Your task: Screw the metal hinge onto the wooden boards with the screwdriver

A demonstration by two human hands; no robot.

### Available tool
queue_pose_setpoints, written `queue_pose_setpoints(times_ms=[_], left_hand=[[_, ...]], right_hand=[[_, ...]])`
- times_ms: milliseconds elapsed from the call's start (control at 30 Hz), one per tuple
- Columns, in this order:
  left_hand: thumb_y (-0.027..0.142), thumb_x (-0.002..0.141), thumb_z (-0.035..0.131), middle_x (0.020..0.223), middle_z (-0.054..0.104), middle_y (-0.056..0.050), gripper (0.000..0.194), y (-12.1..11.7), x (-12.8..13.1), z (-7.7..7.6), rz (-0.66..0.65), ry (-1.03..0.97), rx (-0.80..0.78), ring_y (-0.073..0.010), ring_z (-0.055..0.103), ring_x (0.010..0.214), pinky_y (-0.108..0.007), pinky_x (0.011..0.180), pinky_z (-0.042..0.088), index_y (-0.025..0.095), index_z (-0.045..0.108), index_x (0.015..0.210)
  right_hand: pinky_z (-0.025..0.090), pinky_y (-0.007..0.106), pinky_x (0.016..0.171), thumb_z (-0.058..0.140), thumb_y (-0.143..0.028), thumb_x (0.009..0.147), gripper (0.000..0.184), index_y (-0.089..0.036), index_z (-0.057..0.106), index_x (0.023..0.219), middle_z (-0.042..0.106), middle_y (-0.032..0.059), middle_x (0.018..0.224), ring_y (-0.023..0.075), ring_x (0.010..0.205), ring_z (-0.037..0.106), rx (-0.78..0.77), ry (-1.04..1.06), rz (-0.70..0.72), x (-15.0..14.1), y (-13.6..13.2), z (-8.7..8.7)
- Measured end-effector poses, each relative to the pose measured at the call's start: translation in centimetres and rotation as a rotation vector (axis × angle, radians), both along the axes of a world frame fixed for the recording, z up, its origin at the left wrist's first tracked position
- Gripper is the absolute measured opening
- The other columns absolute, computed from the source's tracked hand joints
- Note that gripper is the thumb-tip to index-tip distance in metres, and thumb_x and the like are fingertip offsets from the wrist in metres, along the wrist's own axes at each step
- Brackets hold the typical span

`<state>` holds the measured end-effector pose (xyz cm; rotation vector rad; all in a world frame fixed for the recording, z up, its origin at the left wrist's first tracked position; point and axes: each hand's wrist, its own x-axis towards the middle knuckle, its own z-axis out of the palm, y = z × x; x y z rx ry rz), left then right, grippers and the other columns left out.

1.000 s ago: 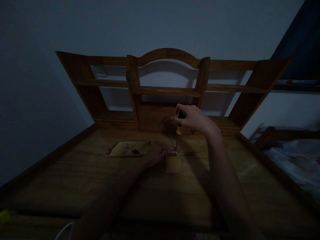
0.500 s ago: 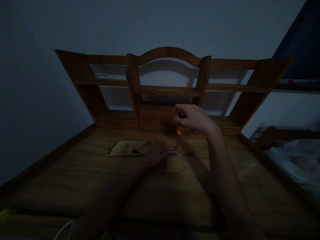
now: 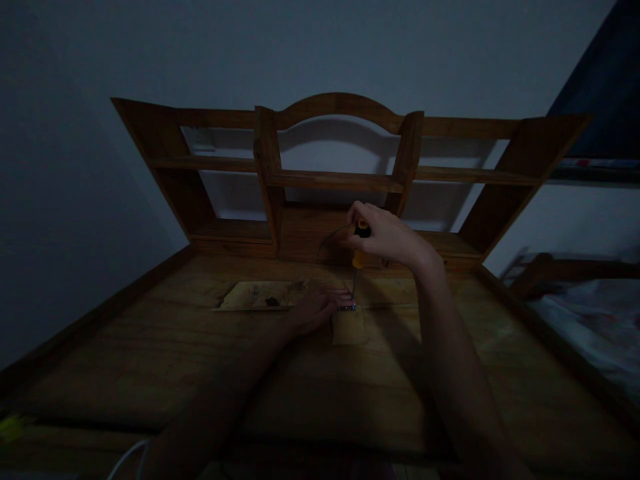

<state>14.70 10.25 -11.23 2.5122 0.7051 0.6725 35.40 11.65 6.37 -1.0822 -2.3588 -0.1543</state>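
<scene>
My right hand (image 3: 385, 233) grips the yellow and black handle of a screwdriver (image 3: 359, 259), which stands nearly upright. The shaft's tip reaches down to a small shiny metal hinge or plate (image 3: 347, 307). Lying flat, my left hand (image 3: 320, 307) has its fingers stretched over the metal piece, close beside the screwdriver's tip. Below the metal piece is a small square wooden piece (image 3: 349, 328). Left of my left hand lies a long pale wooden strip (image 3: 263, 295) with dark stains. Part of the metal piece is hidden under my fingers.
A wooden shelf unit (image 3: 333, 180) rises at the back of the wooden desktop (image 3: 150, 347), against the wall. At the far right are a wooden frame (image 3: 585, 268) and pale plastic or cloth (image 3: 595, 320). Something yellow (image 3: 13, 427) sits at the lower left edge.
My right hand has shifted its fingers slightly around the screwdriver's handle, and the handle has turned a little. My left hand stays in place.
</scene>
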Motion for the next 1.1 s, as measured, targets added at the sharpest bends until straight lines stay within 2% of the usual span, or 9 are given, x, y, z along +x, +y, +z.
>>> queue_pose_setpoints(times_ms=[167,233,333,433,567,700,800,1000,1100], left_hand=[[0.035,0.102,0.021,0.142,0.052,0.001,0.048,0.02,0.01,-0.04,-0.009,-0.011,0.01,-0.0176,0.04,0.138,-0.039,0.117,0.028,0.027,0.06,0.13],[0.034,0.101,0.022,0.143,0.052,0.0,0.047,-0.03,0.03,0.0,-0.008,-0.026,0.008,-0.0178,0.04,0.137,-0.039,0.117,0.029,0.027,0.059,0.13],[0.032,0.101,0.024,0.142,0.053,0.0,0.046,-0.18,0.08,0.23,-0.001,-0.022,0.001,-0.0187,0.041,0.137,-0.04,0.116,0.029,0.027,0.06,0.13],[0.031,0.1,0.025,0.14,0.054,0.001,0.046,-0.41,0.16,0.64,0.003,-0.012,-0.002,-0.019,0.041,0.137,-0.041,0.117,0.029,0.027,0.061,0.128],[0.029,0.1,0.025,0.14,0.054,0.0,0.046,-0.6,0.22,0.88,0.01,-0.02,-0.023,-0.0192,0.042,0.136,-0.042,0.117,0.028,0.025,0.061,0.128],[0.031,0.101,0.024,0.141,0.054,0.001,0.046,-0.35,0.1,0.37,0.011,-0.011,-0.035,-0.0187,0.04,0.137,-0.042,0.117,0.028,0.027,0.06,0.129],[0.034,0.101,0.024,0.141,0.053,0.001,0.047,-0.15,-0.01,0.04,0.02,-0.007,-0.021,-0.0186,0.04,0.137,-0.041,0.117,0.027,0.027,0.058,0.131],[0.035,0.102,0.021,0.142,0.053,0.001,0.048,-0.24,0.02,0.15,0.016,0.001,-0.007,-0.0164,0.04,0.137,-0.038,0.118,0.026,0.027,0.058,0.131],[0.034,0.102,0.021,0.143,0.051,0.0,0.048,-0.26,0.02,0.13,0.018,0.001,-0.008,-0.0161,0.04,0.137,-0.038,0.117,0.026,0.027,0.057,0.133]], right_hand=[[0.039,0.031,0.071,0.057,-0.031,0.083,0.019,-0.021,0.053,0.099,0.062,0.0039,0.091,0.0209,0.081,0.057,0.005,-0.002,-0.033,0.16,0.06,0.05],[0.038,0.031,0.072,0.057,-0.025,0.08,0.019,-0.021,0.053,0.098,0.062,0.0035,0.091,0.0202,0.082,0.057,0.002,-0.013,-0.012,0.2,0.02,0.13],[0.04,0.032,0.075,0.06,-0.024,0.075,0.028,-0.021,0.051,0.101,0.06,0.0046,0.098,0.0213,0.088,0.056,-0.039,0.007,0.038,0.2,-0.11,0.19],[0.04,0.033,0.076,0.061,-0.03,0.077,0.031,-0.021,0.05,0.104,0.06,0.0058,0.101,0.0223,0.089,0.056,-0.062,0.04,0.034,0.16,-0.12,0.07],[0.04,0.032,0.072,0.059,-0.04,0.084,0.028,-0.021,0.052,0.103,0.062,0.0054,0.092,0.0225,0.084,0.058,-0.039,0.042,-0.01,0.28,0.12,-0.09],[0.039,0.03,0.068,0.06,-0.029,0.08,0.027,-0.021,0.051,0.104,0.061,0.0034,0.089,0.0204,0.078,0.057,-0.07,0.048,0.006,0.41,0.06,0.07],[0.04,0.03,0.069,0.062,-0.03,0.078,0.03,-0.022,0.05,0.104,0.061,0.0032,0.092,0.0203,0.08,0.057,-0.116,0.074,0.035,0.3,-0.12,0.12],[0.039,0.031,0.07,0.06,-0.045,0.086,0.026,-0.021,0.054,0.096,0.062,0.0043,0.087,0.0213,0.08,0.057,-0.036,0.067,0.022,0.39,0.23,-0.1],[0.039,0.03,0.072,0.06,-0.036,0.086,0.018,-0.022,0.055,0.096,0.062,0.0031,0.088,0.0198,0.082,0.057,-0.015,0.059,0.057,0.62,0.35,0.04]])
